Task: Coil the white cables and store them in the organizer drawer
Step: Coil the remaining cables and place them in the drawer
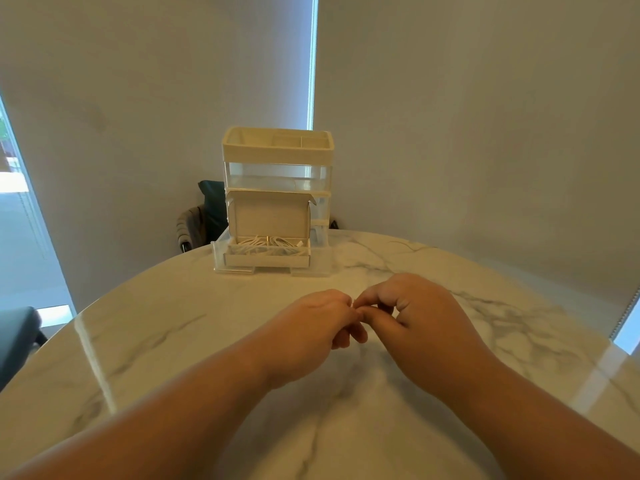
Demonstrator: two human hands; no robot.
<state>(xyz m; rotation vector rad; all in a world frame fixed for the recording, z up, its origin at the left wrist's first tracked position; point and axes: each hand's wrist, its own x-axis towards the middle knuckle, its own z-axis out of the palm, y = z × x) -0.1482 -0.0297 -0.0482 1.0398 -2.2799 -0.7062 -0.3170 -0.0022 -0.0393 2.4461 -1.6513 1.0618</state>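
White cables (266, 243) already sit in the open organizer drawer (219, 258); left hand (311, 327) and right hand (415, 317) meet fingertip to fingertip over the desk (166, 327), fingers curled; can't tell if they pinch anything; probable next move: push drawer closed.

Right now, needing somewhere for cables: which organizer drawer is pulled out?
The bottom drawer, slid forward, holding the open box of white cables; drawers above sit flush.

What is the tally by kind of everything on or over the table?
Hands: 2, the left hand and the right hand, fingertips meeting
Organizer: 1
Open box: 1, in the pulled-out bottom drawer
Cable bundle: 1, in the box; single cables too tangled to count
Total: 5
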